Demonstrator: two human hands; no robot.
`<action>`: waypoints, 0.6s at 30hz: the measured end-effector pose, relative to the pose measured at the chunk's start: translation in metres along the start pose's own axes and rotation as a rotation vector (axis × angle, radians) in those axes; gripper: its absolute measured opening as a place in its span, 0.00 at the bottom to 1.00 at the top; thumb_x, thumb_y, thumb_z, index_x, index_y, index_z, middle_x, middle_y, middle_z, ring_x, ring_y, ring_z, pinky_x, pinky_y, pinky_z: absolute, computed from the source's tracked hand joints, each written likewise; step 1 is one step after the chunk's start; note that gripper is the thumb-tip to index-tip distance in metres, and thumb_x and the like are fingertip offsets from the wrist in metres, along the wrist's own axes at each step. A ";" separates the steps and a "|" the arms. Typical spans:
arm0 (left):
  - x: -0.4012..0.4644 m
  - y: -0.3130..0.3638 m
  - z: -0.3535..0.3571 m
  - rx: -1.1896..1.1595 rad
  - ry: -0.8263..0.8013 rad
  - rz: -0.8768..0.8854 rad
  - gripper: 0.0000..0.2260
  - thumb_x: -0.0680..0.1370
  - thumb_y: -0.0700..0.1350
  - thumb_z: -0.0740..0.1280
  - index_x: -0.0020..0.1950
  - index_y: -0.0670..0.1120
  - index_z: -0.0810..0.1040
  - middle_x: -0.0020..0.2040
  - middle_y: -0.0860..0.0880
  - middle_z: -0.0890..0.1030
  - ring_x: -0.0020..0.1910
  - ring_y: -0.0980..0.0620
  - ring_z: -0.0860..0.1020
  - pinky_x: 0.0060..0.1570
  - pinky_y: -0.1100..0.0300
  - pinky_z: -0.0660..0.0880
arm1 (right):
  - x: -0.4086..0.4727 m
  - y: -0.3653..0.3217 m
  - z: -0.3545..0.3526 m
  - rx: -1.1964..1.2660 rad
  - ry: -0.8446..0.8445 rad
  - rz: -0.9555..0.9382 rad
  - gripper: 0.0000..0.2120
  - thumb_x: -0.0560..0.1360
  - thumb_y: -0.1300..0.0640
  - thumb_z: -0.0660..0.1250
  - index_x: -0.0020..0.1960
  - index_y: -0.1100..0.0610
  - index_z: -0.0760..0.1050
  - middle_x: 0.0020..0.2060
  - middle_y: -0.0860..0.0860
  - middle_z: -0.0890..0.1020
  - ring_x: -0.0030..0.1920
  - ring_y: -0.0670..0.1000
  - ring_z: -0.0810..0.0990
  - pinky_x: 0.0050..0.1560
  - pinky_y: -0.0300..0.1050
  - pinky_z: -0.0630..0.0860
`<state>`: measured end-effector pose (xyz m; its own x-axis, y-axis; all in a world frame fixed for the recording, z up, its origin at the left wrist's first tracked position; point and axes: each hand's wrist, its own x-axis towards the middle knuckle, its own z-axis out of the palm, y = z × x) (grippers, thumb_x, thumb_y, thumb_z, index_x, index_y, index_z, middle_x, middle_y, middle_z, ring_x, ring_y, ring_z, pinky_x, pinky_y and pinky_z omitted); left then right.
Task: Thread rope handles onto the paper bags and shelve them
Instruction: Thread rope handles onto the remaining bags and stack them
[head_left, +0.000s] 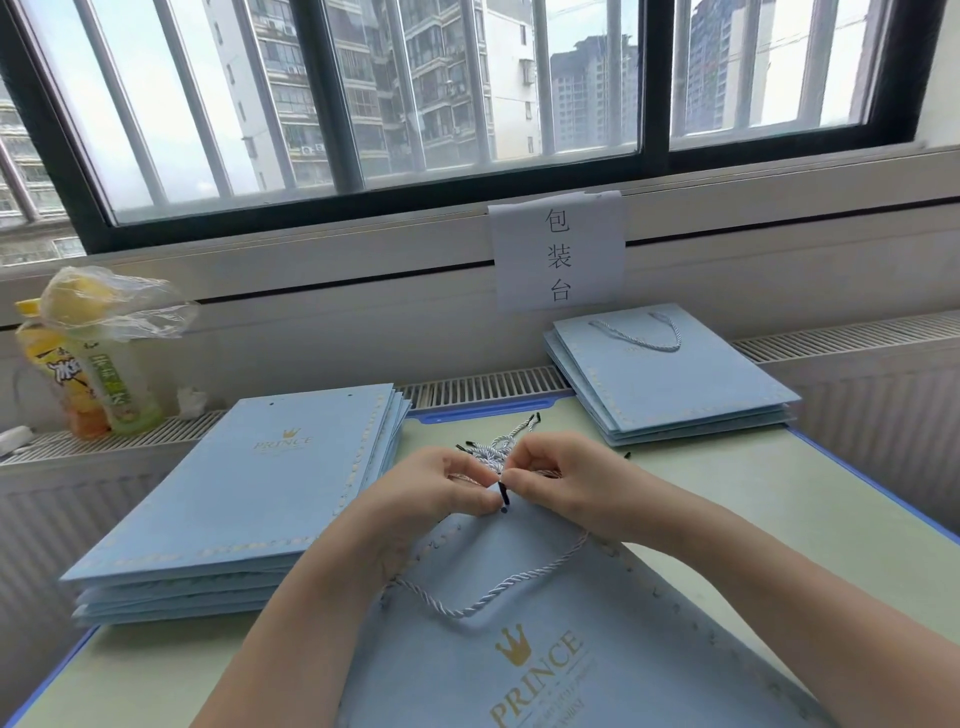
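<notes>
Centre of the frame: both hands at the top edge of the blue paper bag (545, 623). Left hand (441, 480) pinching the bag edge by the punched hole (504, 510); right hand (550, 480) pinching the rope's black tip (503, 492) just above it. Best done by keeping the tip stiff, aiming straight down into the hole, holding the paper taut. Spare ropes (498, 447) just behind.

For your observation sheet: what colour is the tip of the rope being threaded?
Black, seen in the head view: the rope tip.
</notes>
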<state>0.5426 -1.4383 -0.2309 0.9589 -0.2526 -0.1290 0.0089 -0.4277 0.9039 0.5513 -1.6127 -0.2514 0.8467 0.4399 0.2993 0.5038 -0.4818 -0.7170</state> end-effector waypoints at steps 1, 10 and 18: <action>-0.001 0.001 0.000 0.010 -0.005 -0.004 0.05 0.73 0.37 0.72 0.48 0.42 0.80 0.37 0.48 0.81 0.37 0.58 0.79 0.40 0.69 0.72 | 0.000 0.001 0.001 0.009 0.010 -0.010 0.06 0.78 0.56 0.64 0.43 0.50 0.75 0.39 0.50 0.80 0.40 0.46 0.77 0.45 0.45 0.74; -0.001 -0.001 0.004 0.093 -0.014 -0.025 0.02 0.70 0.37 0.73 0.41 0.41 0.82 0.32 0.49 0.77 0.33 0.53 0.74 0.39 0.64 0.69 | 0.000 0.002 0.002 0.021 0.011 -0.088 0.08 0.75 0.66 0.67 0.46 0.55 0.81 0.37 0.47 0.81 0.40 0.41 0.77 0.46 0.36 0.73; -0.001 -0.001 0.003 0.026 0.008 -0.025 0.06 0.74 0.34 0.69 0.44 0.43 0.83 0.39 0.45 0.82 0.39 0.50 0.79 0.48 0.58 0.75 | -0.002 0.000 0.000 -0.049 -0.031 -0.061 0.05 0.75 0.63 0.66 0.43 0.54 0.78 0.38 0.48 0.80 0.39 0.41 0.76 0.41 0.30 0.69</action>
<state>0.5411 -1.4400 -0.2327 0.9608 -0.2346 -0.1475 0.0252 -0.4564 0.8894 0.5499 -1.6135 -0.2520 0.8088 0.4925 0.3213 0.5628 -0.4898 -0.6658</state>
